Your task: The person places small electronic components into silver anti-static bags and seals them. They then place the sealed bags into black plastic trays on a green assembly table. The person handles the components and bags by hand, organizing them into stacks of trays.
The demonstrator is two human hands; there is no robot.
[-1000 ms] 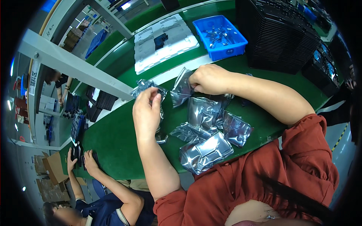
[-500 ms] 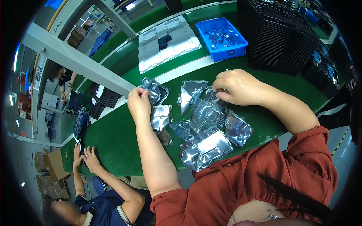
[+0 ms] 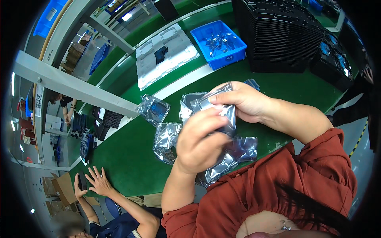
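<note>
My right hand (image 3: 250, 101) grips a silver, see-through antistatic bag (image 3: 228, 109), its thumb pressed on the front. My left hand (image 3: 200, 141), smeared by motion, is right in front of that bag with its fingers bent; whether they grip it is not clear. More antistatic bags lie around my hands on the green table. A bag with a dark blue content (image 3: 155, 110) lies farthest left, and a crumpled silver bag (image 3: 166, 137) lies below it. Another bag (image 3: 244, 148) is under my hands near the table's front edge. Beyond my right hand shows a small dark blue piece (image 3: 252, 83).
A blue bin (image 3: 228, 60) of small silvery pieces stands at the back, beside a white moulded tray (image 3: 145, 77) holding a black part. Tall stacked black trays (image 3: 274, 47) rise at the right. A grey frame post (image 3: 91, 87) crosses the left. A co-worker's hands (image 3: 99, 182) rest at lower left.
My left hand has left the bag at the far left and come right, before my right hand. My right hand has lifted a bag from the pile. The view has shifted slightly.
</note>
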